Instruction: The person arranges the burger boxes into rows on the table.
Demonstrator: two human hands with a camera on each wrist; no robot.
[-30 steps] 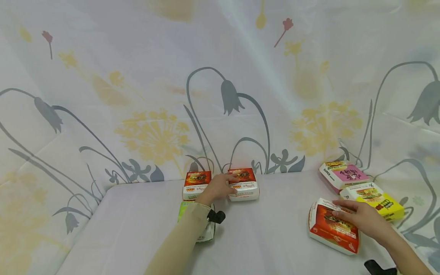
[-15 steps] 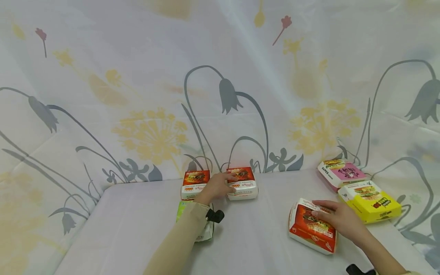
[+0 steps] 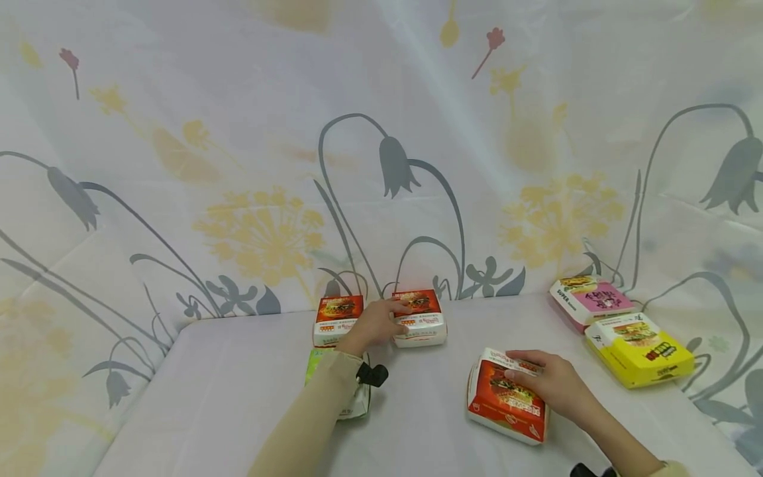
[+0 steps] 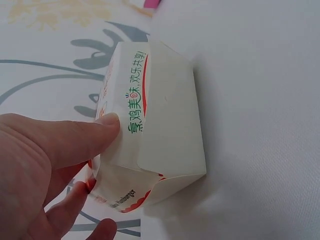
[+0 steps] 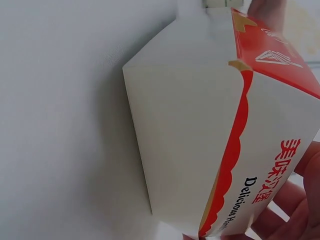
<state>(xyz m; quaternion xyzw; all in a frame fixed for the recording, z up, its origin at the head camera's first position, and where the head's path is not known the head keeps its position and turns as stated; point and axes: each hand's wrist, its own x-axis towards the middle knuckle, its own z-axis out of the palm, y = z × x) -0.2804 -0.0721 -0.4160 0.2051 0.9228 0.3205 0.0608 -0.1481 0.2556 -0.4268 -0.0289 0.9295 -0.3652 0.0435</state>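
Two red-and-white burger boxes stand side by side at the table's back: a left one (image 3: 337,324) and a right one (image 3: 424,326). My left hand (image 3: 378,324) grips the left side of the right one; in the left wrist view its thumb (image 4: 95,135) lies on that box's white edge. Nearer me, my right hand (image 3: 554,381) holds another red burger box (image 3: 507,397), thumb on top. The right wrist view shows this box's white side (image 5: 185,145) close up, with fingers at the lower right. Under my left forearm, a green-and-white box (image 3: 354,401) is partly hidden.
At the right back lie a pink burger box (image 3: 599,298) and, in front of it, a yellow burger box (image 3: 646,354). A flower-printed cloth (image 3: 381,218) hangs behind the white-covered table (image 3: 232,384).
My right hand has brought the red burger box leftward across the table, away from the yellow box. My left hand stays at its box, and the other boxes have not moved.
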